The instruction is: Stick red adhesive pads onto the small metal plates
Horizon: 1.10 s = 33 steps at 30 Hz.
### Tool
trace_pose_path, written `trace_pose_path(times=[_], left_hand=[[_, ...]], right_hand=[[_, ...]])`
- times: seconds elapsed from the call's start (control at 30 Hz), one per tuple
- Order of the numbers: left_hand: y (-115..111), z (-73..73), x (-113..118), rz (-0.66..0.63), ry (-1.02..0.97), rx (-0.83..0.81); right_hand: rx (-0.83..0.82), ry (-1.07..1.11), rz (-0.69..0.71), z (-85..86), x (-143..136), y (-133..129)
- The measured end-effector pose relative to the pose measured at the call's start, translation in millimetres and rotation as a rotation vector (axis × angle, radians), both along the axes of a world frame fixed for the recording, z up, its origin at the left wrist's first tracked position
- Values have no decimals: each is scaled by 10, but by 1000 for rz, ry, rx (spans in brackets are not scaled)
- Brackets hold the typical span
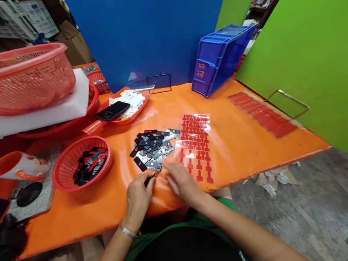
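My left hand point(139, 194) is at the table's near side, thumb and forefinger pinched on a small dark flat piece point(156, 174), mostly hidden by the fingers. Just right of it, my right hand point(183, 182) hovers with bent fingers, slightly blurred; its thumb looks apart and I see nothing held. Beyond both hands lies a loose pile of black and silvery flat rectangular pieces point(154, 146). To the right of the pile is a clear sheet of red T-shaped stickers point(195, 138), with gaps in its nearer rows.
At left stand a red basket point(57, 174) of similar pieces, a mug point(20, 165) and a stacked pink basket point(24, 79). A phone point(112, 111) rests on a red dustpan point(134, 117) of paper scraps. A blue crate point(207, 65) and red sheets point(261, 114) are at right.
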State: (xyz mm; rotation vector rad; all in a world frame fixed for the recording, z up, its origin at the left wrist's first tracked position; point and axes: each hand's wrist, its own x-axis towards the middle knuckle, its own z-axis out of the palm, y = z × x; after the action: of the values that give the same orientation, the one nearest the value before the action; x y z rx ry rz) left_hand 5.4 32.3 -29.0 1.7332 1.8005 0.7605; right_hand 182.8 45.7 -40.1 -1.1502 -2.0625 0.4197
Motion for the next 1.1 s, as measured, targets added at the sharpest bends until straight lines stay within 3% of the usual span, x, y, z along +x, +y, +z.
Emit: trace_pose_path(times=[0.1, 0.2, 0.3, 0.4, 0.57, 0.77, 0.97, 1.1], left_hand=[[101, 86, 58, 51, -220, -120], [240, 117, 231, 44, -578, -225], [388, 120, 508, 17, -847, -305], [522, 125, 806, -33, -970, -361], [708, 107, 1193, -68, -992, -429], [836, 4, 1483, -75, -968, -493], [851, -49, 1561, -71, -905, -497], [855, -60, 1548, -62, -875, -509]], right_hand=[[-88, 92, -227, 66, 396, 158], [-154, 11, -427, 63, 819, 328], [-224, -94, -532, 25, 1075, 429], [-300, -174, -548, 7, 1143, 464], [-352, -231, -501, 25, 1162, 530], [-341, -256, -452, -1, 1215, 596], [-165, -197, -473, -103, 1148, 465], [-158, -169, -486, -122, 1121, 439]])
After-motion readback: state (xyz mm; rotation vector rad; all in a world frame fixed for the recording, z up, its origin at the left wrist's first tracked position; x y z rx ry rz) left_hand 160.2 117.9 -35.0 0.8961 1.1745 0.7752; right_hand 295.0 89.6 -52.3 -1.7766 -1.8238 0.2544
